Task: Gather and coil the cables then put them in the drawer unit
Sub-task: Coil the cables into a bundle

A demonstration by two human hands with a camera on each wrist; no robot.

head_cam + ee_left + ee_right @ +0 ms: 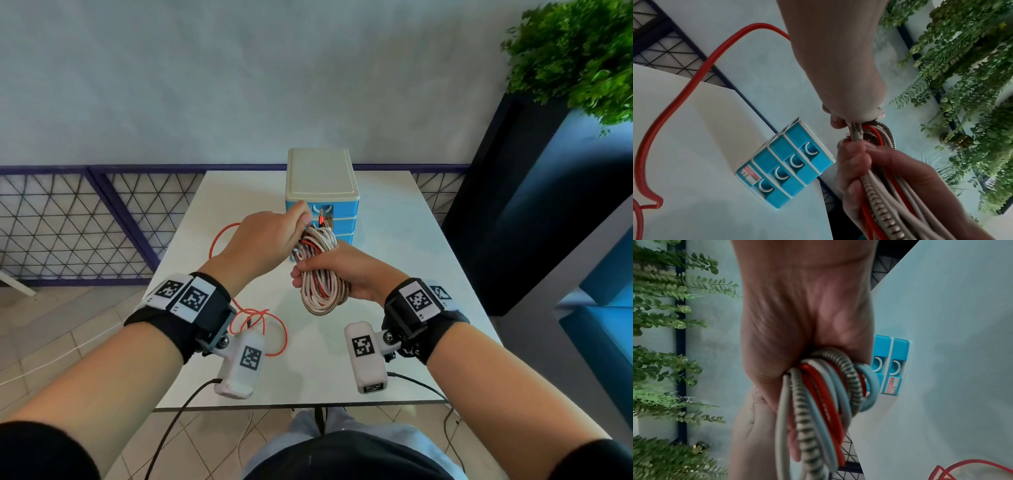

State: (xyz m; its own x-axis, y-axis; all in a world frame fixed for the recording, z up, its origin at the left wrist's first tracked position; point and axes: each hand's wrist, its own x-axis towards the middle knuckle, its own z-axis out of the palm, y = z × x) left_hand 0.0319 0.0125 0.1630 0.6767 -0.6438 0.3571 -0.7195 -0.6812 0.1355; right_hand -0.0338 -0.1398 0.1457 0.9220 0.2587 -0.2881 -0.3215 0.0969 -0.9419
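A coiled bundle (pixel 322 287) of white, striped braided and red cables hangs above the white table (pixel 394 240). My right hand (pixel 308 270) grips the bundle (pixel 824 394) round its middle. My left hand (pixel 301 219) pinches the bundle's top loops, just in front of the drawer unit (pixel 322 192). In the left wrist view the left fingertips (pixel 838 120) pinch the strands just above the right hand (pixel 859 170). A loose red cable (pixel 260 322) trails from the bundle across the table on the left (pixel 694 73). The blue drawers (pixel 785 170) of the cream-topped unit are closed.
The table's front edge (pixel 308 407) lies close to my body. A mesh railing (pixel 68 222) runs behind the table on the left. A dark planter (pixel 513 205) with a green plant (pixel 582 51) stands to the right, beside blue furniture (pixel 609 308).
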